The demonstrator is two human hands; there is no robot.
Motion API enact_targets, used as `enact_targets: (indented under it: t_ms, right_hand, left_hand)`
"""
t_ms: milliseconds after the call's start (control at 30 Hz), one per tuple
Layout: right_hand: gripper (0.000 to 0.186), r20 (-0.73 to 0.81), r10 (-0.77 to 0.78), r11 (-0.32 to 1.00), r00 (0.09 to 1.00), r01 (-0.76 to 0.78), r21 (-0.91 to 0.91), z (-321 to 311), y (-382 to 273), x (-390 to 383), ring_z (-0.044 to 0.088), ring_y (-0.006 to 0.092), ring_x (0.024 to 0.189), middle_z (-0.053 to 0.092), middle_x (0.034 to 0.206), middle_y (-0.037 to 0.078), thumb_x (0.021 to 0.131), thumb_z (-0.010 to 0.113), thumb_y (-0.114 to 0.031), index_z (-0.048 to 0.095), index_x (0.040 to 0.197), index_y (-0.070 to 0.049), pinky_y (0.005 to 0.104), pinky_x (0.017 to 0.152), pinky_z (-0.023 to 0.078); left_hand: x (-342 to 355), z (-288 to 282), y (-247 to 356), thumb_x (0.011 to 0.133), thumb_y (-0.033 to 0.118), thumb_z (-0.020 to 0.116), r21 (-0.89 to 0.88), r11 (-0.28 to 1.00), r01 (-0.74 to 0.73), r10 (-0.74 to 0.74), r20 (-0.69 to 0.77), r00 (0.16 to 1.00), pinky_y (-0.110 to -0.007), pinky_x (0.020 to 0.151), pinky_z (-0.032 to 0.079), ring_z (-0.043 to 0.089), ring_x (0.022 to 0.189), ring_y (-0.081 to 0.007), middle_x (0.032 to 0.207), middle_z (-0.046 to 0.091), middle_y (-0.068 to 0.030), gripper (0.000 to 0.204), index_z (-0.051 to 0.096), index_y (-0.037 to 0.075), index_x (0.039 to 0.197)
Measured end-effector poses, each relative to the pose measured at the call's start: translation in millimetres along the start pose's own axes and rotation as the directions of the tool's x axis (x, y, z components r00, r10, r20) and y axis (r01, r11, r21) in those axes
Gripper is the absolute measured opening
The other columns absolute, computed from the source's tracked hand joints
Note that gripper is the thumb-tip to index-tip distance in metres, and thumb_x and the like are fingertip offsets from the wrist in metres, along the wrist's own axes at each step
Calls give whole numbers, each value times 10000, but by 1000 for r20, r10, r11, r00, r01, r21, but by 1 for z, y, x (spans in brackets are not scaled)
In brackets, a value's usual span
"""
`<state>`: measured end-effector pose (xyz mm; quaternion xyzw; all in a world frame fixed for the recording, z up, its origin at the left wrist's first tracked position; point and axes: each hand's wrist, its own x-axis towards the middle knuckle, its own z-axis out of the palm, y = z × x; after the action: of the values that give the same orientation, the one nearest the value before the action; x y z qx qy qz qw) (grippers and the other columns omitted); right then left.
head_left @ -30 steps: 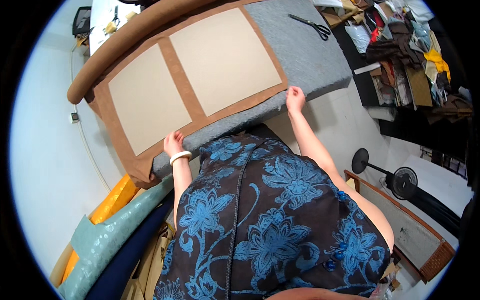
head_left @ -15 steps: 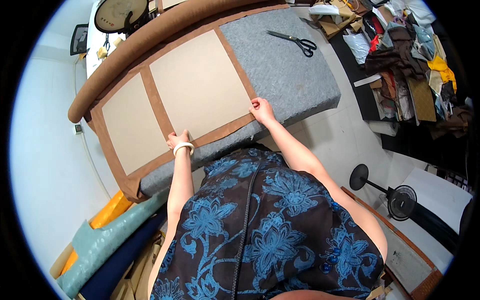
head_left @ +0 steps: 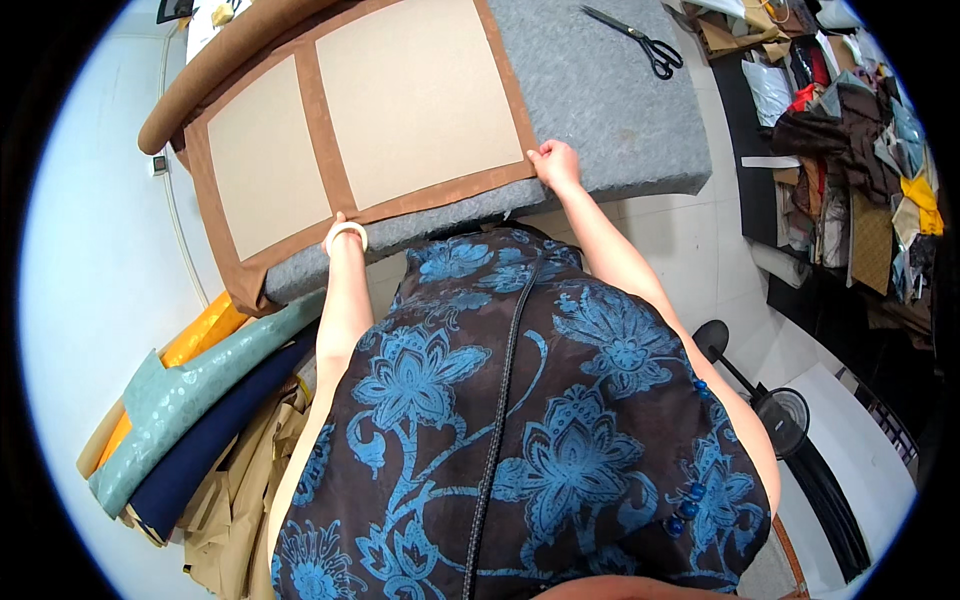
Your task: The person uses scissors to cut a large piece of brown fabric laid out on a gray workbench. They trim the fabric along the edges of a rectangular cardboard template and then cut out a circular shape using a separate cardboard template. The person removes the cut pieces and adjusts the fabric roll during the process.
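Brown fabric (head_left: 325, 130) lies on a table padded with grey felt (head_left: 610, 110). Two flat beige boards, a larger one (head_left: 420, 90) and a narrower one (head_left: 268, 155), rest side by side on it, with a brown strip between. My left hand (head_left: 337, 232), wearing a pale bangle (head_left: 350, 229) at the wrist, grips the fabric's front edge below that strip; its fingers are partly hidden. At the larger board's near right corner, my right hand (head_left: 557, 164) pinches the fabric's edge between thumb and fingers.
Black-handled scissors (head_left: 645, 45) lie on the felt at far right. A thick brown fabric roll (head_left: 215, 65) runs along the far side. Coloured rolls, one light teal (head_left: 190, 400), lean at left. Scraps (head_left: 840, 130) are heaped on a black shelf at right, beyond a fan (head_left: 780, 420).
The view has shifted, so the table sits higher in the picture. My left hand has come back from on top of the fabric to its front edge. My right hand stays by the corner.
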<state>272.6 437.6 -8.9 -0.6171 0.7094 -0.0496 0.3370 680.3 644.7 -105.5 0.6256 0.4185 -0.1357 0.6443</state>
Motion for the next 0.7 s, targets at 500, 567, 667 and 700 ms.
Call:
enact_targets:
  t_ms: [500, 567, 667, 700]
  right_hand:
    - [206, -138, -313, 945, 940, 323, 58, -5, 3, 5, 674, 235, 780, 699, 847, 99, 806, 701, -203, 677, 925, -38, 359, 740, 537]
    - [219, -66, -174, 981, 982, 179, 71, -8, -1, 7, 682, 239, 804, 705, 841, 105, 781, 722, -194, 685, 931, -38, 359, 766, 540]
    - [205, -63, -135, 983, 989, 142, 116, -13, -6, 8, 682, 233, 779, 706, 810, 94, 747, 755, -184, 691, 875, -36, 359, 751, 540]
    - [208, -51, -130, 981, 990, 136, 140, -14, -3, 8, 673, 201, 750, 704, 794, 80, 744, 763, -180, 694, 875, -35, 338, 729, 539]
  left_hand:
    - [-84, 8, -7, 777, 141, 739, 458, 474, -752, 321, 706, 632, -333, 715, 531, 624, 741, -175, 833, 681, -84, 193, 660, 3, 886]
    - [-102, 18, -6, 767, 155, 775, 545, 403, -735, 199, 732, 651, -305, 732, 534, 620, 757, -156, 875, 677, -76, 253, 653, 7, 933]
    - [-97, 20, -1, 748, 64, 790, 580, 411, -703, 123, 729, 673, -274, 702, 528, 595, 730, -131, 842, 647, -46, 257, 643, 6, 951]
    - [-98, 19, -1, 747, 39, 786, 593, 392, -703, 94, 735, 672, -268, 697, 527, 588, 723, -124, 833, 640, -39, 253, 641, 6, 952]
